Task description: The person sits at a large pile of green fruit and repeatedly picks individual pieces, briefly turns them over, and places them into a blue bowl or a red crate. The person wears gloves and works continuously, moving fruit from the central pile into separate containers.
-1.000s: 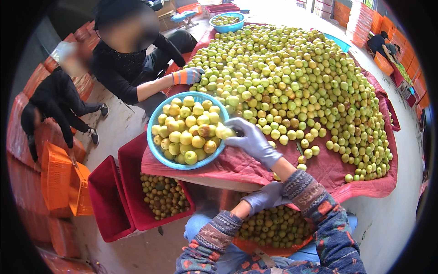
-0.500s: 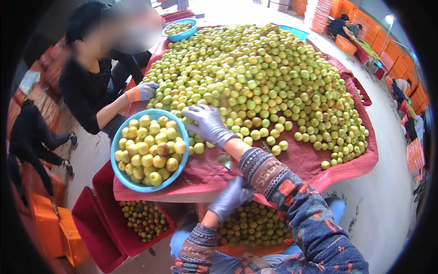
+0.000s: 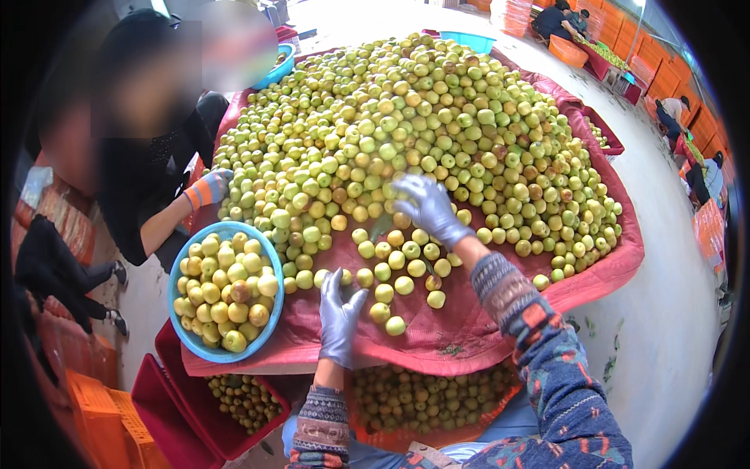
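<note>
A large heap of small, round, green-yellow fruits (image 3: 367, 148), some with brown patches, covers a red quilted cloth (image 3: 461, 324). My right hand (image 3: 430, 209), in a grey glove, is over the near slope of the heap, fingers spread and nothing visible in them. Closer to me, my left hand (image 3: 339, 319), also gloved, is above the cloth with its fingers up and thumb apart. Its fingertips are beside a few loose fruits, and no fruit shows in it. Between my hands lie several scattered fruits (image 3: 404, 285). Left of my left hand stands a blue basin (image 3: 178, 316) piled with fruits.
A co-worker's gloved hand (image 3: 209, 187) touches the heap's left side. Below the table edge are a red crate (image 3: 176, 406) and an orange container (image 3: 383, 439), both holding fruits. Blue basins (image 3: 467, 41) stand at the back. Other people and stacked orange crates (image 3: 664, 74) line the sides.
My right hand has moved right along the heap. My left hand has come up from below the table edge over the cloth. More fruits now lie scattered on the cloth between them.
</note>
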The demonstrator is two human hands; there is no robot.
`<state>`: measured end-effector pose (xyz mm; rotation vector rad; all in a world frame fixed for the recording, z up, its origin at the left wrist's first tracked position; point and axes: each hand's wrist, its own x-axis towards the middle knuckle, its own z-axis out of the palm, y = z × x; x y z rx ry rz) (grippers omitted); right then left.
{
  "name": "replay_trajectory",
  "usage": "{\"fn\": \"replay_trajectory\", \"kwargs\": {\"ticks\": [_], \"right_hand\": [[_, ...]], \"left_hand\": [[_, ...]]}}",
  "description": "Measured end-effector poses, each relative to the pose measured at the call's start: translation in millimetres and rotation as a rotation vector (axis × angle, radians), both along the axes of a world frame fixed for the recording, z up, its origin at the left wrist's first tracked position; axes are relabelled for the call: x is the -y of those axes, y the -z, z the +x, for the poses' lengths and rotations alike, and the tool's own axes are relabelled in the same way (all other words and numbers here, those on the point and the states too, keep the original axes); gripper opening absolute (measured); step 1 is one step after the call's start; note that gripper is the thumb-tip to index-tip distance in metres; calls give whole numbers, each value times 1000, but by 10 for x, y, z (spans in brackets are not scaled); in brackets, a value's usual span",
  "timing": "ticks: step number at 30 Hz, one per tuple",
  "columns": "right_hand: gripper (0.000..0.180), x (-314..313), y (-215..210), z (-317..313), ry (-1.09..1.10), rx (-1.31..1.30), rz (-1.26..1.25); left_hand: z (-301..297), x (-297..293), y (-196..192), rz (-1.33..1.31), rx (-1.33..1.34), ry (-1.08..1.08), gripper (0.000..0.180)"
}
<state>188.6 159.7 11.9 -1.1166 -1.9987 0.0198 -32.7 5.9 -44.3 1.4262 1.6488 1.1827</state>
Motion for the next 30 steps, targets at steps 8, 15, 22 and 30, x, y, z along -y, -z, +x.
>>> {"fn": "replay_trajectory", "kwargs": {"ticks": [8,15,22,30], "right_hand": [[62,-967,-184,-74,298,295,-279],[63,-880,-280,160,140,387,-308],[59,-619,-34,279,49,344,-478],[58,-206,148,501,-267,284,-499]], "left_hand": [[134,19,-273,-88,-11,11,62],[59,11,-145,-58,77,-2,57],[104,10,-313,-156,273,-21,55],[245,-48,-458,-182,301,-35,56]]}}
